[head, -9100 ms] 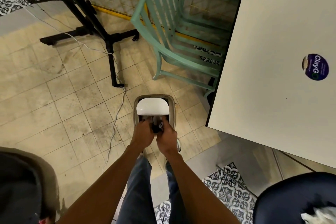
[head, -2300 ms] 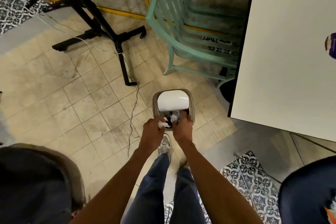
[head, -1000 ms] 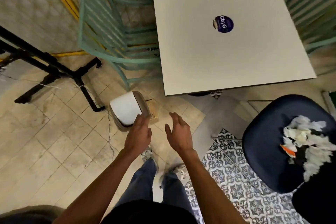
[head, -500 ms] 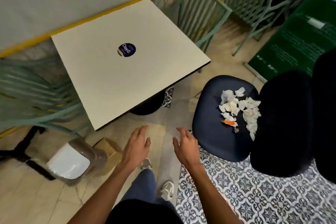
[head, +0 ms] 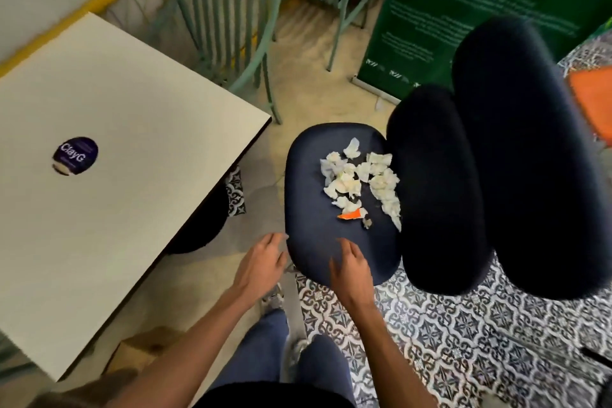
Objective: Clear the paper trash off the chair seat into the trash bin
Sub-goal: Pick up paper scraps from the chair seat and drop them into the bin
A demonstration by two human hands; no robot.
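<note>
Patterned floor tiles (head: 440,334) spread under a dark blue chair seat (head: 314,209). Both grips are empty with fingers spread: the left hand (head: 261,263) just beside the seat's near edge, the right hand (head: 351,270) over it. Crumpled paper trash (head: 361,179) lies farther back on the seat, beyond both hands.

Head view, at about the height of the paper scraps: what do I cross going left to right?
Round sticker on the white table → dark chair seat → paper scraps → chair backrest.
</note>
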